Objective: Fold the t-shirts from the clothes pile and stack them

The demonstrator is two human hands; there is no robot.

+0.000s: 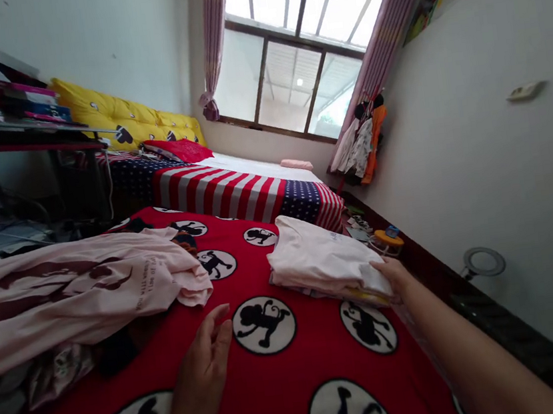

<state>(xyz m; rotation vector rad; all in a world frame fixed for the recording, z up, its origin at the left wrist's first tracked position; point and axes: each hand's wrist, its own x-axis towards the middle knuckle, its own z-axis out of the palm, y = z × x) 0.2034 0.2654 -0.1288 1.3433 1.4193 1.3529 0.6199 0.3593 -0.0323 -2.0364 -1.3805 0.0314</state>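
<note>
A stack of folded clothes with a white T-shirt (325, 255) on top lies on the red blanket (259, 397), right of the middle. My right hand (394, 274) touches the right end of the stack, its fingers laid over the T-shirt's edge and partly hidden from view. Over the blanket, my left hand (208, 356) is open with slightly bent fingers and nothing in them. To its left, a pale pink T-shirt (155, 282) with brown print is spread loosely over a heap of other clothes (60, 374).
Beyond the blanket stands a bed with a striped, starred cover (224, 190) and a yellow headboard (129, 117). A cluttered desk (20, 134) is at the left. Clothes (366, 139) hang by the window. A small orange stool (388, 239) and a ring-shaped lamp (485, 262) stand along the right wall.
</note>
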